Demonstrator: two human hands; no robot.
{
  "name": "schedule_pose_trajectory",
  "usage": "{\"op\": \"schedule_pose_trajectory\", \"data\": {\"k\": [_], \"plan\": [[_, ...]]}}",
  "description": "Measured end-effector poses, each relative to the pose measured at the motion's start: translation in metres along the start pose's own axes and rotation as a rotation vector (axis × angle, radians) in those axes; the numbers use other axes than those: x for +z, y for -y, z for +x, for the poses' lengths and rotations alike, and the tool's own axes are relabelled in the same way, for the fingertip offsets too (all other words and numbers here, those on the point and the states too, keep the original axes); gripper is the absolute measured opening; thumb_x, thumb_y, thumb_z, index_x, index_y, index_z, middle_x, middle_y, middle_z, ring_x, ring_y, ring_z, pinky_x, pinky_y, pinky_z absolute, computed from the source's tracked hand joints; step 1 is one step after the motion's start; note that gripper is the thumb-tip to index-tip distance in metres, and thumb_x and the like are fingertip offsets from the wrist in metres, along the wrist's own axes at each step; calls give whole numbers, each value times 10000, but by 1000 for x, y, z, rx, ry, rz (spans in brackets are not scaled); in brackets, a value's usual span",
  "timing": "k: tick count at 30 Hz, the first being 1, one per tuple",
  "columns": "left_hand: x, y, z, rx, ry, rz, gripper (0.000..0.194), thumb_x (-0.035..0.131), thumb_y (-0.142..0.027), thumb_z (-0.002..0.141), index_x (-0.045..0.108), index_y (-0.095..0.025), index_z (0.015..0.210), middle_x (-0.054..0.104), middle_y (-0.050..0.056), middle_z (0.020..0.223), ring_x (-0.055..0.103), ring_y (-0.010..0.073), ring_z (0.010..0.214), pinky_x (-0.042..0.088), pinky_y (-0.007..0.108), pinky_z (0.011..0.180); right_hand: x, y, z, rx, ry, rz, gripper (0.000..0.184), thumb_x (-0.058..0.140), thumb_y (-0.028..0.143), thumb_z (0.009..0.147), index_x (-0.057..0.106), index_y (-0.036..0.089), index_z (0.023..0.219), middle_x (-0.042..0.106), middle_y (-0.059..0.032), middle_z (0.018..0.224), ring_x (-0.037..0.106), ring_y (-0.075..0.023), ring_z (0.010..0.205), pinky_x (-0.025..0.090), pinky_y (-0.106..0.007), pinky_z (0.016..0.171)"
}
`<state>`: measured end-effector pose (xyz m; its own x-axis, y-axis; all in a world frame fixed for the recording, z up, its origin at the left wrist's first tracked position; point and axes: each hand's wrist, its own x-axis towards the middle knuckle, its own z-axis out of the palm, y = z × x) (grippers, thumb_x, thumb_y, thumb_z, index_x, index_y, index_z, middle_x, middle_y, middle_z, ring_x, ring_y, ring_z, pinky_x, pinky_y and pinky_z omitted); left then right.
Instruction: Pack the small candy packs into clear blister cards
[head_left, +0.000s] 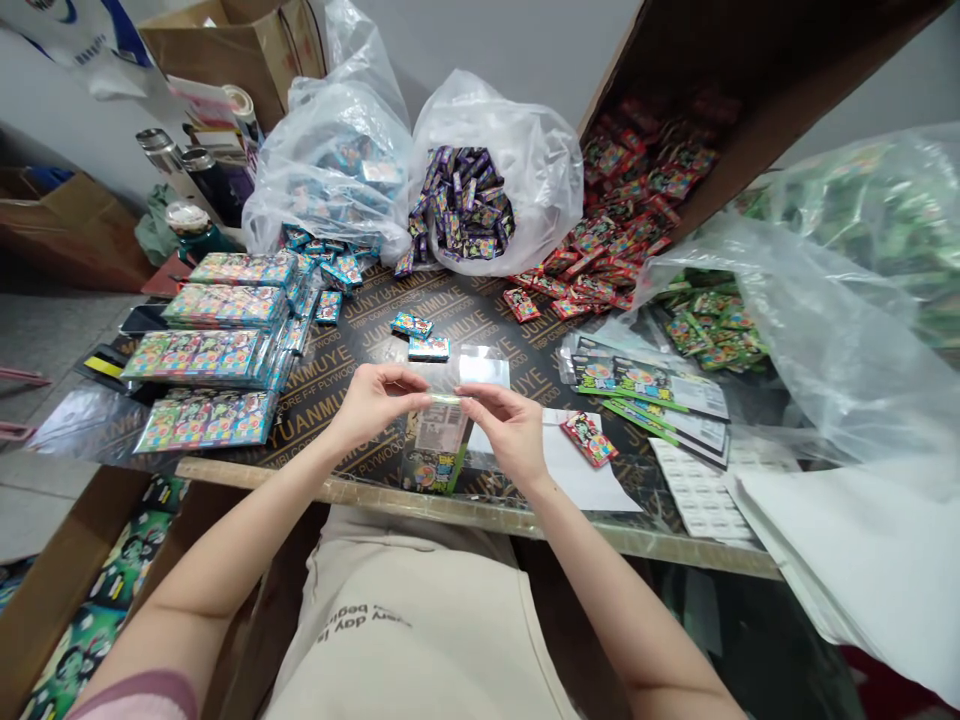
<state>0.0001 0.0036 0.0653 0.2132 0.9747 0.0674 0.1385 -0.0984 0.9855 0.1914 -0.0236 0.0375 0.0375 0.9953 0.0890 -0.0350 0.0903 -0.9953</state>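
Observation:
My left hand and my right hand meet over the front of the table, fingertips pinched on the upper edge of a clear plastic bag. Printed green and black card shows through the bag's lower part, near the table edge. Just beyond my fingers lie two small blue packets and a shiny clear flap; whether the flap belongs to the bag I cannot tell. One red packet rests on white paper right of my right hand.
Finished-looking stacks of flat packs stand at left. Behind are plastic bags of blue packets and purple packets, plus a red packet heap. Green packets, printed cards and a label sheet lie right.

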Motion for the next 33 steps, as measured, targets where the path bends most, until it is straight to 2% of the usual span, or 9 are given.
{"op": "schedule_pose_trajectory", "data": {"k": [4,8,12,15,17,19,22,28,33], "plan": [[-1,-5,4,-1,47,56,141,760,-285,677,744,-147,697,702,50,655,629,161,612,492,258,609,-2,7,8,18,30,-23,76,756,312,701,735,247,734,722,6,722,654,-173,656,549,-319,663],[-1,-12,-4,211,87,263,102,717,-235,726,719,-153,666,690,50,695,625,151,653,474,241,614,-3,8,1,-19,59,-56,80,728,320,737,729,240,737,722,0,710,657,-172,634,541,-313,633],[-1,-13,-11,481,129,459,109,690,-213,776,689,-157,683,683,52,774,623,139,699,473,241,656,-11,3,-13,-280,163,-190,134,633,333,835,732,248,863,735,-44,988,681,-206,910,521,-371,855],[1,-11,-12,568,191,553,93,614,-177,838,703,-173,811,638,37,760,590,137,707,456,243,643,-41,-12,-4,-386,165,-387,252,561,353,886,677,254,1086,646,-68,1215,595,-217,1114,454,-392,957],[2,-10,-12,591,223,600,165,565,-156,865,714,-203,919,595,26,754,561,134,704,438,239,626,-74,-29,12,-350,9,-616,301,558,332,881,643,228,1150,614,-100,1224,549,-242,1140,424,-415,957],[4,-9,-12,595,226,600,199,550,-148,869,718,-221,947,573,23,771,549,132,710,431,235,622,-109,-50,28,-217,-116,-910,244,586,288,845,688,192,1046,625,-132,1112,538,-281,1067,405,-446,903],[7,-7,-13,563,185,557,146,579,-162,851,719,-197,874,559,25,774,543,131,707,429,236,617,-145,-77,42,21,-62,-1193,138,608,250,804,724,196,857,638,-121,972,506,-302,983,354,-449,832],[11,-3,-13,499,145,523,116,598,-162,837,704,-176,794,555,23,747,539,130,684,421,241,608,-147,-98,24,-79,11,-1184,137,543,136,788,619,178,682,635,-97,827,503,-252,889,344,-376,791],[11,2,-13,474,48,464,103,666,-185,799,643,-155,704,593,23,710,568,133,670,443,247,614,-147,-90,22,-6,-42,-1022,120,455,169,812,519,197,715,602,-57,703,512,-193,670,367,-303,652]]}}
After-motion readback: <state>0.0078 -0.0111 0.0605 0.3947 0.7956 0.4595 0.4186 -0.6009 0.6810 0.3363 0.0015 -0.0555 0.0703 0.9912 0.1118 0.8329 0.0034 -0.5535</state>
